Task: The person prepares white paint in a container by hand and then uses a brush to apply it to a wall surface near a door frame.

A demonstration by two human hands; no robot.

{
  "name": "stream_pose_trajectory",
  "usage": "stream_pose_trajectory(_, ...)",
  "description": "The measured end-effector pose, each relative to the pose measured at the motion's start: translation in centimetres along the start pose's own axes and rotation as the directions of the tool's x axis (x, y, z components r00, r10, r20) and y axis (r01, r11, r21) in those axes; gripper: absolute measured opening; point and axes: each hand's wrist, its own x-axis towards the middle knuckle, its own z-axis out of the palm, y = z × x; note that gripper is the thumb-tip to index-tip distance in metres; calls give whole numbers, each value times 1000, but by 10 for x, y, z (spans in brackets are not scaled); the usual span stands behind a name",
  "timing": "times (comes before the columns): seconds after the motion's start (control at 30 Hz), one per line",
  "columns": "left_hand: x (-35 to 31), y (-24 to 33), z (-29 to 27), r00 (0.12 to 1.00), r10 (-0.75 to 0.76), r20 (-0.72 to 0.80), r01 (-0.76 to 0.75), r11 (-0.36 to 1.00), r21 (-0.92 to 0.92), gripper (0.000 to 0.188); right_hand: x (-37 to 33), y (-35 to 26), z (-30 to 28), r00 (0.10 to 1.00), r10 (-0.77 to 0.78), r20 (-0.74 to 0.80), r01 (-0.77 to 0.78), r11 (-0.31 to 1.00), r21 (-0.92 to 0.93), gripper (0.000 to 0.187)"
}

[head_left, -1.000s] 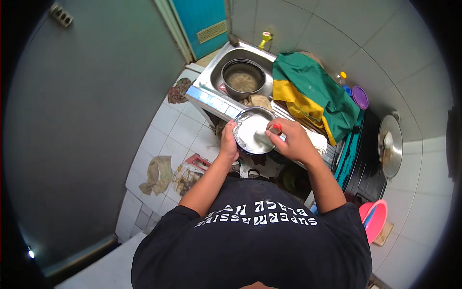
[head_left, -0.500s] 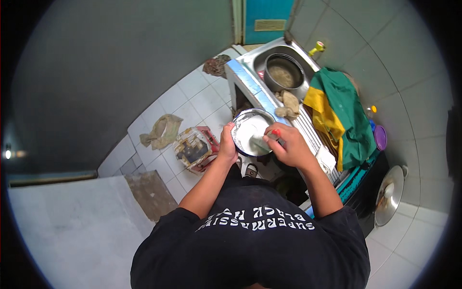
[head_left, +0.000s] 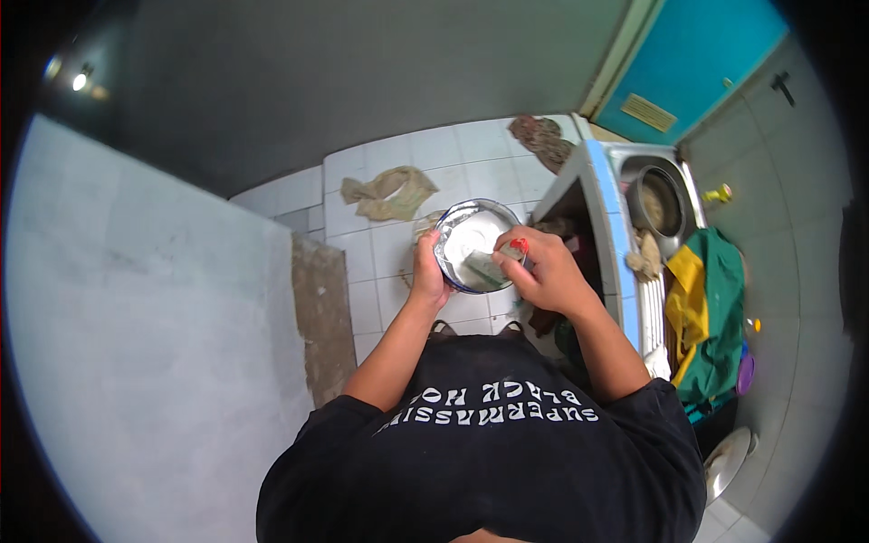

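A round metal bowl (head_left: 444, 263) with a dark blue rim is held in front of my body. Smooth white paste (head_left: 480, 228) covers its inside. My left hand (head_left: 430, 270) grips the bowl's left side, with the thumb up near the rim. Over the right side of the bowl, my right hand (head_left: 546, 271) pinches a flat grey-green scraper (head_left: 486, 269) with a red patch at its top. The scraper's lower edge dips into the paste. My right hand hides part of the scraper and the bowl's right rim.
Crumpled cloths, one tan (head_left: 391, 193) and one brown (head_left: 543, 142), lie on the white floor tiles. At right stands a counter with a sink (head_left: 690, 195) holding a pot (head_left: 656, 204); green-and-yellow fabric (head_left: 715, 308) covers part of it. A pale wall (head_left: 163, 317) rises at left.
My view has swung left, so the counter and sink sit further right and the pale wall fills more. Both hands keep their grip; more of the scraper's flat face shows over the paste.
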Motion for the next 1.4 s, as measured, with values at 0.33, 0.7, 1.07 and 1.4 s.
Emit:
stream_pose_trajectory(0.33, -44, 89, -101, 928, 288, -236, -307, 951, -48, 40, 102, -28, 110, 982, -177, 61, 173, 983, 61, 14)
stream_pose_trajectory(0.7, -94, 104, -140, 748, 413, -520, -546, 828, -128, 47, 165, -66, 194, 845, -426, 324, 361, 901, 242, 17)
stream_pose_trajectory(1.07, -98, 92, -118, 647, 390, -655, -673, 696, -251, 56, 196, -87, 193, 557, -580, 595, 408, 815, 412, 14)
stream_pose_trajectory(1.4, -81, 78, -109, 429, 540, -724, -828, 555, -77, 49, 212, -64, 170, 484, -660, 574, 540, 742, 398, 14)
